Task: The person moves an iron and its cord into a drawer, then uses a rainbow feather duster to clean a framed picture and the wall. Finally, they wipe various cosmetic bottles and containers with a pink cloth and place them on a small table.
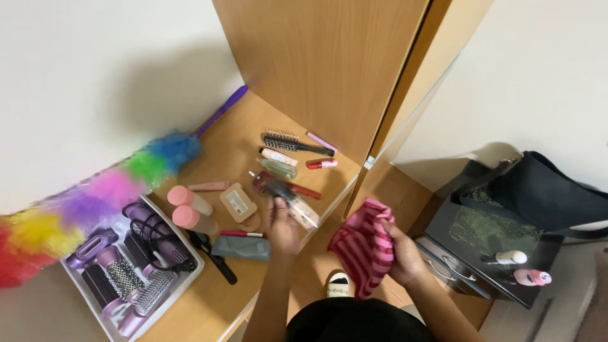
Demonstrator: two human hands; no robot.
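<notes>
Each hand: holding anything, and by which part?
Left hand holds a clear bottle around its lower end. Right hand clutches a bunched pink striped cloth at its edge.

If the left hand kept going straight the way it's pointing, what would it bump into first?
The left hand, holding a clear bottle, points up the wooden shelf. The dark red compact and the clear green bottle lie just ahead, so probably one of those first; depth is hard to judge.

Small tan box (238, 202) with pale label on the wooden shelf (240, 136), beside pink bottles (190, 209).
</notes>
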